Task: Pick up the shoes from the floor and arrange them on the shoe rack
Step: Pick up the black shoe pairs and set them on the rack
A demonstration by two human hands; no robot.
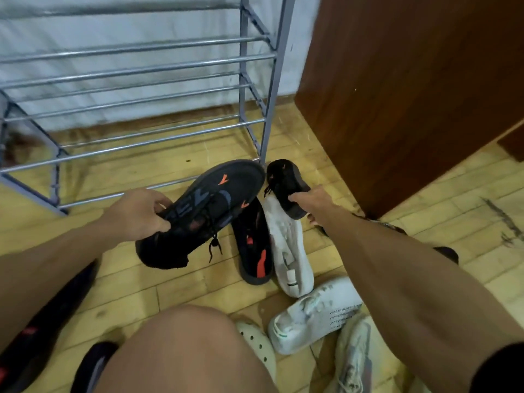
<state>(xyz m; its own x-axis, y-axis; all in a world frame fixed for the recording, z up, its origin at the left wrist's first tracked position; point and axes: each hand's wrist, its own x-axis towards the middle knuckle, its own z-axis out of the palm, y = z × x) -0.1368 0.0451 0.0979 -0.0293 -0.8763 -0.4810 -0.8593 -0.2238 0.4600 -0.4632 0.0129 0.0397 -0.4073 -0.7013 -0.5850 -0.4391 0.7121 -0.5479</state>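
My left hand [139, 212] grips a black sneaker with orange marks [204, 211] by its collar, lifted above the floor, toe pointing at the rack. My right hand [310, 201] holds a second black shoe [286, 185] by its side, just right of the rack's front leg. The grey metal shoe rack [136, 63] stands ahead against the wall, its bar shelves bare. On the floor below lie a black shoe with a red-orange stripe [252, 251] and a white shoe [289, 253] side by side.
A brown wooden cabinet [411, 89] stands right of the rack. More footwear lies near me: a white sneaker [312, 316], a pale knit sneaker [354, 358], a cream clog [258, 344] and dark shoes [39, 333] at the lower left. My bare knee [187, 350] fills the bottom centre.
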